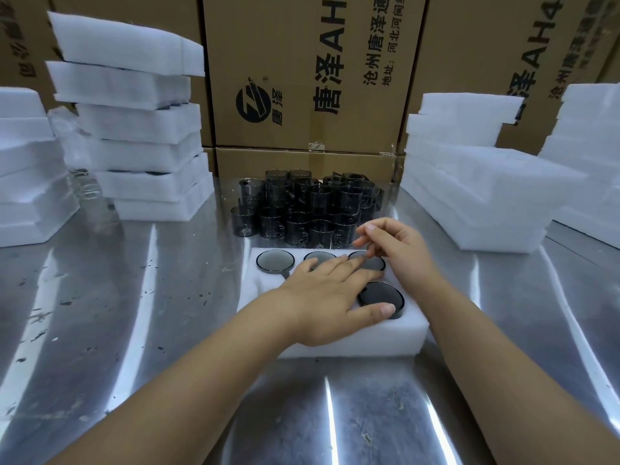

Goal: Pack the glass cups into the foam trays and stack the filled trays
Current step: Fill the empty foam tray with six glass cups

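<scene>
A white foam tray (396,337) lies on the steel table in front of me. Dark glass cups sit sunk in its holes: one at the far left (275,260), one in the far middle (322,256), one at the far right (372,262), one at the near right (380,296). My left hand (330,297) rests flat on the tray, fingers spread, thumb on the near right cup's rim. My right hand (399,253) hovers over the far right cup, fingertips touching its rim, nothing held. Behind the tray stands a cluster of several loose dark cups (302,209).
A tall pile of foam trays (141,129) leans at the back left, with more foam (23,169) at the far left edge. Stacked foam trays (476,182) fill the right side, and further ones (590,156) beyond. Cardboard boxes (302,78) wall off the back.
</scene>
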